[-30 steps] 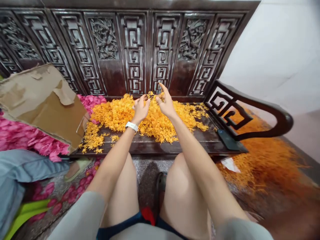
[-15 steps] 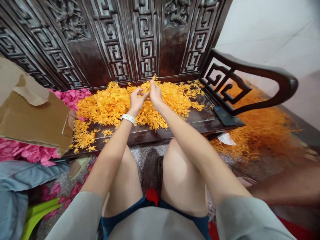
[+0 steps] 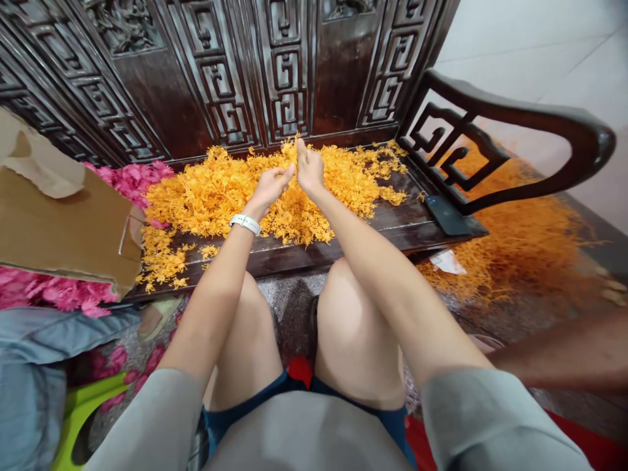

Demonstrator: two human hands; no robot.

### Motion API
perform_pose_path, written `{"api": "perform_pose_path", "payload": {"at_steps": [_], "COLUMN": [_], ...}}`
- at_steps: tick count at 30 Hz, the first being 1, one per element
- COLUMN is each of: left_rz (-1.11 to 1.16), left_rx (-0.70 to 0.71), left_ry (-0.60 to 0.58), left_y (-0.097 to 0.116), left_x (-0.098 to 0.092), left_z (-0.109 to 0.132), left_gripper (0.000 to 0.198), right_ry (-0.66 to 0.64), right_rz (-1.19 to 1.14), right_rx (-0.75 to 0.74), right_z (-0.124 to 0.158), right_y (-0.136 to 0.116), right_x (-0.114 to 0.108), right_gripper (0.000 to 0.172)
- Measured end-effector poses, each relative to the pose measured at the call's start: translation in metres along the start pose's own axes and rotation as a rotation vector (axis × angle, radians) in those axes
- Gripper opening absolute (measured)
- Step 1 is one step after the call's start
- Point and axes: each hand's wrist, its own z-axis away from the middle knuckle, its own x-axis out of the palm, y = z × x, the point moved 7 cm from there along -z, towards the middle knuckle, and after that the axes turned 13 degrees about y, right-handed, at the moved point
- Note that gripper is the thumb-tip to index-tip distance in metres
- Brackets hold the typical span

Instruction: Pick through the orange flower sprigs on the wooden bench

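A heap of small orange flower pieces (image 3: 210, 196) covers much of the dark wooden bench seat (image 3: 392, 226). Over its middle, my right hand (image 3: 310, 171) is closed, with a small orange flower piece (image 3: 297, 140) showing at its fingertips. Just left of it, my left hand (image 3: 269, 188) wears a white wristband (image 3: 245, 224) and has its thumb and forefinger pressed together. What that pinch holds, if anything, is too small to make out. Only a narrow gap separates the two hands.
A carved backrest (image 3: 235, 72) rises behind the heap, with a curved armrest (image 3: 530, 118) at right. A phone (image 3: 446, 216) lies near it. Orange strands (image 3: 530, 248) pile on the floor. Left stand a cardboard box (image 3: 63, 222) and pink flowers (image 3: 142, 183), beside another person's jeans (image 3: 29, 379).
The view has shifted slightly. My right hand has turned a little, its fingers still near the orange piece, and my left hand has drawn slightly down and left.
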Motion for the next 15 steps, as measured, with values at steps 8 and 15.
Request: {"api": "perform_pose_path", "payload": {"at_steps": [8,15], "left_rz": [-0.026,-0.183], "left_rx": [0.234,0.089], "left_ry": [0.226,0.699], "left_y": [0.010,-0.040], "left_x": [-0.009,-0.123], "left_z": [-0.022,-0.054], "left_gripper": [0.037,0.049], "right_ry": [0.038,0.365], "right_rz": [0.052,0.181], "right_rx": [-0.035,-0.203], "right_z": [-0.012,-0.050], "right_y": [-0.023,-0.042], "right_x": [0.005,-0.073], "right_gripper": [0.071,0.080]}}
